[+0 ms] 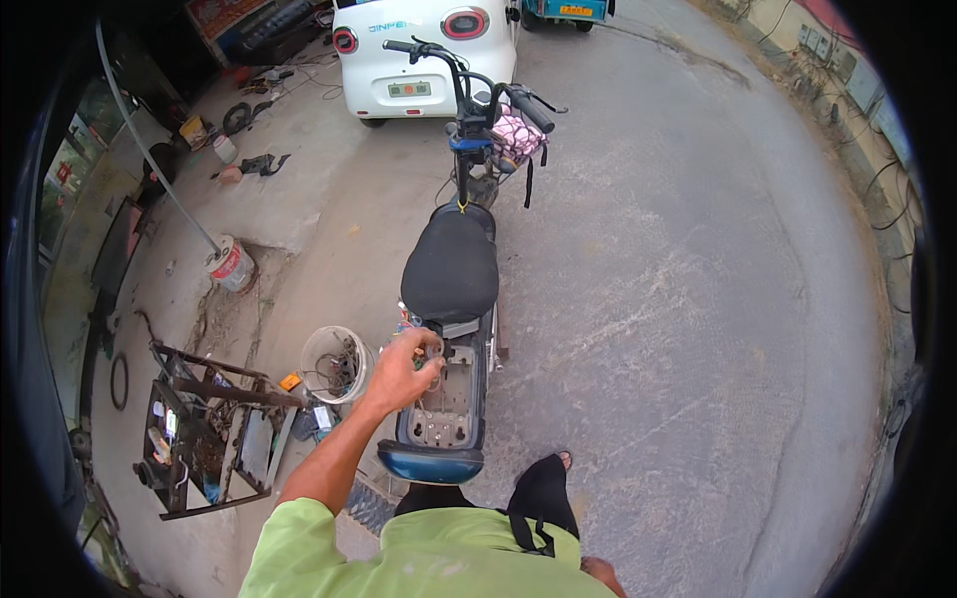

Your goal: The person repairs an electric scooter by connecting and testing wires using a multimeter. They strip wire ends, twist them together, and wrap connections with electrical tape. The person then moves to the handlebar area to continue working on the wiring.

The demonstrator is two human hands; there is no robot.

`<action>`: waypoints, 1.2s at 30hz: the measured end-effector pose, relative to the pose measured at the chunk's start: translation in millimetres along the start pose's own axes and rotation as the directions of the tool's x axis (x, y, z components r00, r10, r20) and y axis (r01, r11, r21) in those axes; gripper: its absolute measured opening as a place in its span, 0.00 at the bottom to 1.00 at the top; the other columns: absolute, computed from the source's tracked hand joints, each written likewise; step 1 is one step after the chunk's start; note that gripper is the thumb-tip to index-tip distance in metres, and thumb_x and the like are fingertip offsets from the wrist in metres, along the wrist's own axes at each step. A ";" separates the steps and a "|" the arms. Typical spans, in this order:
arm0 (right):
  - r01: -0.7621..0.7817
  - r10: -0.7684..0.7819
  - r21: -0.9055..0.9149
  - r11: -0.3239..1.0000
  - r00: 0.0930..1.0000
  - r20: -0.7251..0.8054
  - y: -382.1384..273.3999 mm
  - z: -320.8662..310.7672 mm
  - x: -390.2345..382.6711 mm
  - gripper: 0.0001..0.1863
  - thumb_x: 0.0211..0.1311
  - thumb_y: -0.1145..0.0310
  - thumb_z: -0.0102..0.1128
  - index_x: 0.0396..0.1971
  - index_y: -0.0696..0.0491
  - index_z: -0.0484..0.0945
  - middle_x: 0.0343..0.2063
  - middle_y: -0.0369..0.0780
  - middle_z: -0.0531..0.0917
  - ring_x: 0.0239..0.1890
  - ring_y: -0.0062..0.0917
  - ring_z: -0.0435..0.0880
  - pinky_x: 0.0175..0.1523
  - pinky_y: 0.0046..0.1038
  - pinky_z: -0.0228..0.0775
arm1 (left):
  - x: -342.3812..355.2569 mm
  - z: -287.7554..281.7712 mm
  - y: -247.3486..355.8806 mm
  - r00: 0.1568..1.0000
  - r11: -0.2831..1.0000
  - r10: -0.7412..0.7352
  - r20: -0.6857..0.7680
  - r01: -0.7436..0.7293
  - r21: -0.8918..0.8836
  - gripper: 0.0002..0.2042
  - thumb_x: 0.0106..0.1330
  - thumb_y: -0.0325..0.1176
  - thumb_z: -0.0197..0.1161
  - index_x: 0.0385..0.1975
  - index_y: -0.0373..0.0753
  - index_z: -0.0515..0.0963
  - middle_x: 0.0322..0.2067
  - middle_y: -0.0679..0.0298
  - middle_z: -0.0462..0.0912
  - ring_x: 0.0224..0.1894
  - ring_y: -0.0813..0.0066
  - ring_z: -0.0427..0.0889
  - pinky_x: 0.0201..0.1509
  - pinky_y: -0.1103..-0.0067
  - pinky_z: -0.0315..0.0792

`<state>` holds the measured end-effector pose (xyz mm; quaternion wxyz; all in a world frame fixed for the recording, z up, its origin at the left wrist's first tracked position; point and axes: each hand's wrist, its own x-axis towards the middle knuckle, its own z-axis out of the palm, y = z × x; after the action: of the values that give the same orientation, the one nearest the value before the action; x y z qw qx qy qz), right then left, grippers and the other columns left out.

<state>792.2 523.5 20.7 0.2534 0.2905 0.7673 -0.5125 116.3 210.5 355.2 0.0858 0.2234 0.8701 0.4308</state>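
An electric scooter stands lengthwise before me, its black seat [449,264] ahead of a bare rear frame tray [441,431]. A teal tail panel [431,465] closes the tray's near end. My left hand [407,369] reaches over the tray's left edge, just behind the seat. Its fingers are curled together around something small that I cannot make out. Coloured wires [407,321] show beside the seat's rear edge, close to that hand. Low at the right of my body, only part of my right hand [601,573] shows; its fingers are hidden.
A white bucket [337,367] of cables and scrap stands left of the scooter. Beyond it is a rusty metal frame [214,429] holding tools. A pole rises from a weighted bucket [231,264]. A white car [429,60] is parked ahead; pavement [658,299] stretches rightward.
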 end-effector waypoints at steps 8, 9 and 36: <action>-0.387 0.737 0.814 0.433 0.671 -0.073 0.9 -205.9 4.4 0.06 0.68 0.66 0.54 0.40 0.47 0.78 0.26 0.36 0.83 0.24 0.27 0.82 0.26 0.30 0.70 | 37.3 62.3 40.8 0.979 0.971 -0.176 -0.100 0.189 0.146 0.16 0.60 0.33 0.68 0.46 0.34 0.79 0.43 0.53 0.83 0.47 0.56 0.83 0.54 0.66 0.76; -0.415 0.761 0.801 0.431 0.644 -0.076 4.9 -225.9 4.6 0.06 0.68 0.65 0.54 0.40 0.47 0.78 0.26 0.35 0.83 0.25 0.27 0.82 0.26 0.30 0.70 | 44.3 66.5 48.1 0.974 0.968 -0.197 -0.115 0.212 0.131 0.16 0.59 0.34 0.68 0.46 0.34 0.79 0.42 0.53 0.83 0.47 0.56 0.83 0.55 0.66 0.75; -0.212 0.440 0.873 0.439 0.898 -0.003 -395.1 -492.6 373.8 0.12 0.70 0.62 0.56 0.45 0.52 0.79 0.32 0.35 0.83 0.31 0.28 0.82 0.34 0.31 0.75 | 210.6 96.2 -42.1 0.886 0.820 -0.277 -0.373 0.420 0.390 0.21 0.52 0.29 0.69 0.48 0.40 0.78 0.53 0.58 0.79 0.58 0.55 0.75 0.60 0.61 0.67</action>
<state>205.9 932.1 187.3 0.0803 0.5771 0.3651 -0.7261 -50.6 354.1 272.0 -0.0243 0.0044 0.9757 0.2178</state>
